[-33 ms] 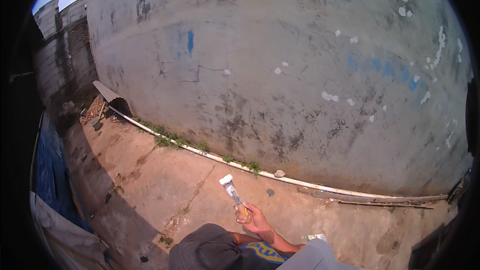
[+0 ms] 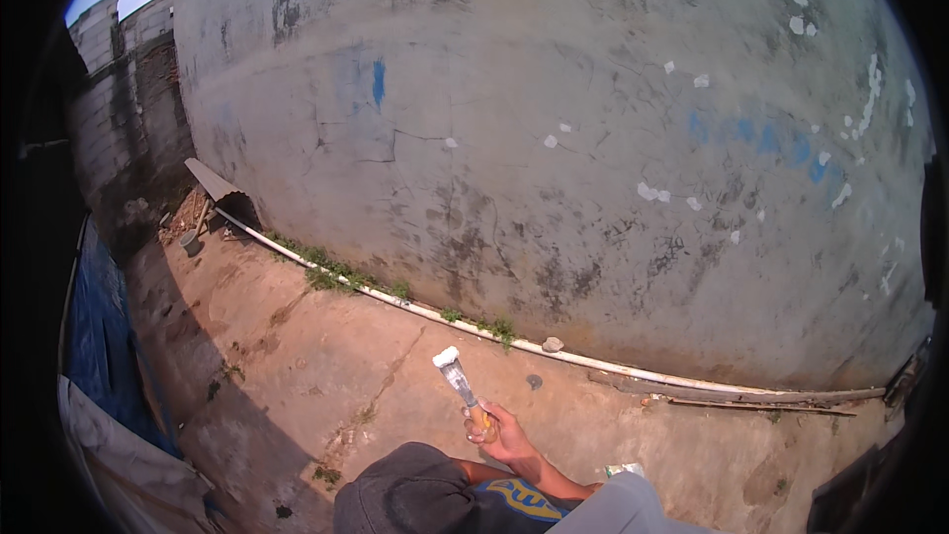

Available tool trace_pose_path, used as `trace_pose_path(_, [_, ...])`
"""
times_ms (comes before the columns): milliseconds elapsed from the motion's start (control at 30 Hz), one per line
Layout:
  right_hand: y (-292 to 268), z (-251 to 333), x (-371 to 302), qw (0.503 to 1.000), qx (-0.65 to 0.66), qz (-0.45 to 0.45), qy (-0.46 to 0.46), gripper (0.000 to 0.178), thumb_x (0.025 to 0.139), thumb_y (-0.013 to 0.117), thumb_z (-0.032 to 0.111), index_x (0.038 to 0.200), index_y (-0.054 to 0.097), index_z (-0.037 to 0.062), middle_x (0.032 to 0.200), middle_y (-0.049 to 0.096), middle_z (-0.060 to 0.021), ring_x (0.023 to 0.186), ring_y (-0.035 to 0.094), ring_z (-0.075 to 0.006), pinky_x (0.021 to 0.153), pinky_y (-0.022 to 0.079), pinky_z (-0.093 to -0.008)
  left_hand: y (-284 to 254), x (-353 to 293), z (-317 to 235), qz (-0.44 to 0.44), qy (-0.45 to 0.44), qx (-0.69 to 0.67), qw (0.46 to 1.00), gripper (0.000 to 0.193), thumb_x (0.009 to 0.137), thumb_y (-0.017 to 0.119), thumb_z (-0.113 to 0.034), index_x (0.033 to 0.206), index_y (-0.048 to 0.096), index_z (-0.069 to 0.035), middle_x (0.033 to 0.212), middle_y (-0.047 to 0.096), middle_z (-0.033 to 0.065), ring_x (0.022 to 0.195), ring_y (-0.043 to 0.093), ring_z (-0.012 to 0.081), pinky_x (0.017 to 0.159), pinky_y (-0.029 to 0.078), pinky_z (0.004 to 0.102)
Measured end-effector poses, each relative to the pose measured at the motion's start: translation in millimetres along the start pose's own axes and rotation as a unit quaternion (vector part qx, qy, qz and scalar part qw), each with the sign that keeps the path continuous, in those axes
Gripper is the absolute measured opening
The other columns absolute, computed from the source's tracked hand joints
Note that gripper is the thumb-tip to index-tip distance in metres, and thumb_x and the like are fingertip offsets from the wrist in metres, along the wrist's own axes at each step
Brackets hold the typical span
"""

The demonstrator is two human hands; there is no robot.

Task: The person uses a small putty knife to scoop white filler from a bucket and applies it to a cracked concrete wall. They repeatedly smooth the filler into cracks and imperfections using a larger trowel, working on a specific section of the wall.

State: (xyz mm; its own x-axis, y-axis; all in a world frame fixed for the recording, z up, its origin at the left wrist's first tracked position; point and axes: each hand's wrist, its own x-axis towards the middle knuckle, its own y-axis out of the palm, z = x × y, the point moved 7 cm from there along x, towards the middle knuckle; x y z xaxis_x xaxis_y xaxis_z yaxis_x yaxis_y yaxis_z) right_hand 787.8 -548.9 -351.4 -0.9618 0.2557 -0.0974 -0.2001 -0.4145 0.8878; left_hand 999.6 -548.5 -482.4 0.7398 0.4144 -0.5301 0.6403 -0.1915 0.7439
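My right hand [image 2: 508,434] is closed round the wooden handle of a putty knife [image 2: 458,379], low in the middle of the head view. The blade tilts up and to the left, with a lump of white putty [image 2: 447,357] on its tip. A short stretch of my left forearm [image 2: 478,472] shows beyond a dark grey sleeve and passes behind my right forearm. The left hand itself is hidden. Beside my light grey right sleeve, part of a white and green thing [image 2: 625,470] peeks out, its kind unclear.
Ahead stands a grey plastered wall [image 2: 514,198] with cracks, blue marks and white patches [image 2: 652,192]. Along its foot run a white pipe [image 2: 435,314], weeds [image 2: 326,272] and a stone [image 2: 553,344]. Thin wooden strips [image 2: 751,403] lie at right. A blue tarp [image 2: 104,336] hangs at left.
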Motion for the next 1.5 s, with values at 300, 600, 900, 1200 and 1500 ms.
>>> trace_pose_path(300, [12.2, 15.8, 3.4, 1.000, 0.006, 0.012, 0.005, 0.029, 0.094, 0.044, 0.030, 0.105, 0.049, 0.0036, 0.088, 0.052, -0.0045, 0.065, 0.045, -0.0121, 0.057, 0.038, -0.0254, -12.7, -17.9, -5.7, -0.028, 0.016, -0.007, 0.999, 0.060, 0.089, 0.041, -0.051, 0.114, 0.054, 0.003, 0.100, 0.063, 0.0163, 0.079, 0.063, 0.0228, 0.075, 0.050, 0.0324])
trace_pose_path(600, [9.4, 4.1, 0.8, 0.999, 0.021, 0.032, 0.009, 0.027, 0.093, 0.046, 0.029, 0.106, 0.049, 0.0051, 0.093, 0.055, -0.0063, 0.065, 0.046, -0.0129, 0.056, 0.037, -0.0257, -16.6, -23.7, 6.1, -0.047, 0.007, -0.019, 0.999, 0.061, 0.088, 0.042, -0.051, 0.113, 0.055, 0.003, 0.099, 0.064, 0.0162, 0.079, 0.063, 0.0225, 0.076, 0.050, 0.0320])
trace_pose_path(900, [18.7, -25.7, -8.5, 0.997, 0.053, 0.001, 0.054, 0.024, 0.093, 0.048, 0.030, 0.100, 0.050, 0.0077, 0.086, 0.054, -0.0039, 0.064, 0.047, -0.0118, 0.053, 0.038, -0.0250, -10.2, -16.3, 14.8, -0.056, 0.009, -0.065, 0.996, 0.061, 0.088, 0.043, -0.052, 0.112, 0.056, 0.003, 0.098, 0.064, 0.0162, 0.080, 0.063, 0.0222, 0.076, 0.050, 0.0316])
trace_pose_path(1200, [16.1, -62.5, 45.7, 0.984, 0.049, 0.048, 0.165, 0.022, 0.094, 0.048, 0.028, 0.101, 0.050, 0.0076, 0.091, 0.055, -0.0060, 0.065, 0.048, -0.0126, 0.054, 0.038, -0.0246, -25.5, -13.0, -14.5, -0.033, 0.003, -0.083, 0.996, 0.062, 0.087, 0.044, -0.053, 0.110, 0.057, 0.003, 0.097, 0.065, 0.0161, 0.080, 0.063, 0.0220, 0.076, 0.050, 0.0312])
trace_pose_path(1500, [6.0, -60.7, 208.2, 0.985, 0.049, 0.017, 0.162, 0.020, 0.093, 0.049, 0.027, 0.101, 0.049, 0.0091, 0.088, 0.055, -0.0058, 0.063, 0.050, -0.0139, 0.052, 0.039, -0.0259, -144.0, -114.1, -97.1, -0.124, 0.050, -0.009, 0.991, 0.062, 0.084, 0.048, -0.054, 0.105, 0.060, 0.003, 0.092, 0.065, 0.0150, 0.079, 0.063, 0.0212, 0.074, 0.049, 0.0296])
